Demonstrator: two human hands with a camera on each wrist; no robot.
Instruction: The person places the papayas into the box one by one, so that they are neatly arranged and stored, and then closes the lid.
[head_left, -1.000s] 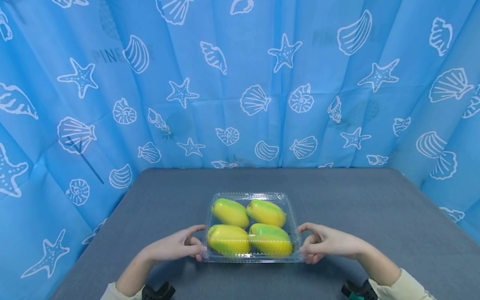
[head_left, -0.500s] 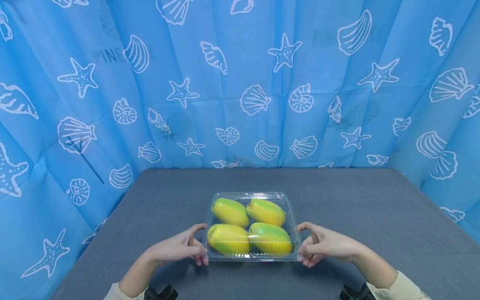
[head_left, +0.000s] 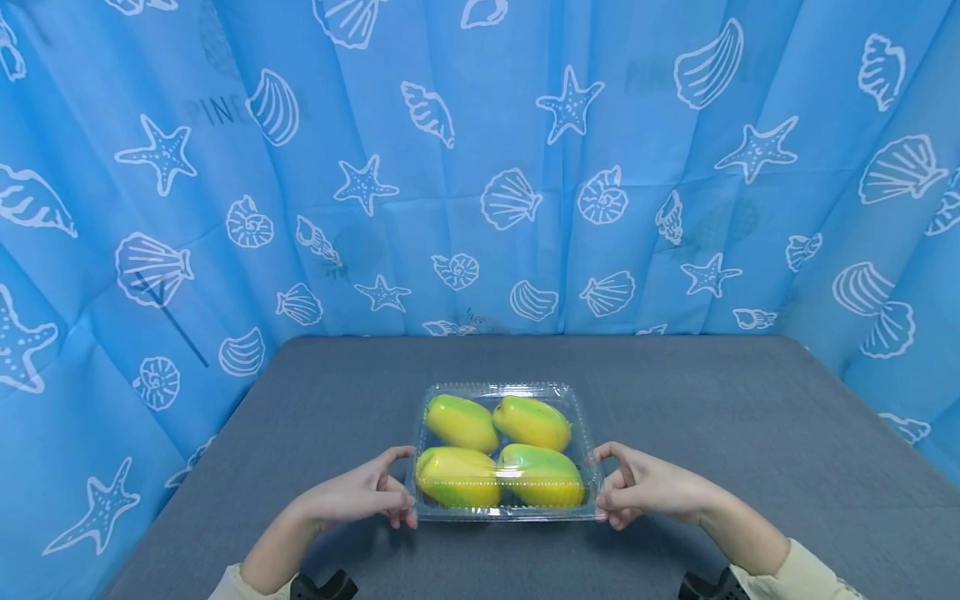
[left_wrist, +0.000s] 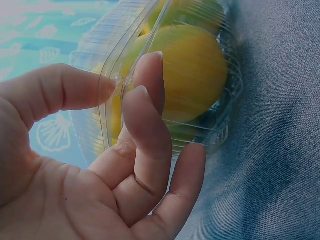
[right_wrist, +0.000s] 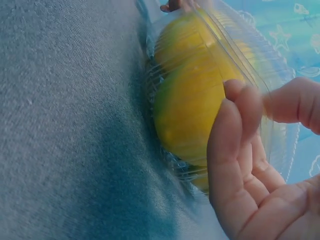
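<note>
A clear plastic clamshell box (head_left: 510, 515) with its lid down sits near the front of the table. Through the plastic show several yellow-green mangoes (head_left: 460, 477), laid in two rows. My left hand (head_left: 360, 496) is at the box's left front corner; in the left wrist view the thumb lies on the lid's rim (left_wrist: 111, 65) and curled fingers meet it from below. On the opposite corner my right hand (head_left: 656, 485) pinches the rim the same way. One mango (right_wrist: 192, 107) shows large behind the right fingertips in the right wrist view.
The table has a grey cloth top (head_left: 675, 392). A blue curtain (head_left: 480, 125) with white shells and starfish hangs behind it and along both sides. Pale sleeves (head_left: 795, 575) and dark wrist straps (head_left: 326, 586) show at the bottom edge.
Both hands have shifted slightly inward along the box's front corners, and their lower fingers sit a little differently under the rim. The box and the mangoes stay almost in the same place.
</note>
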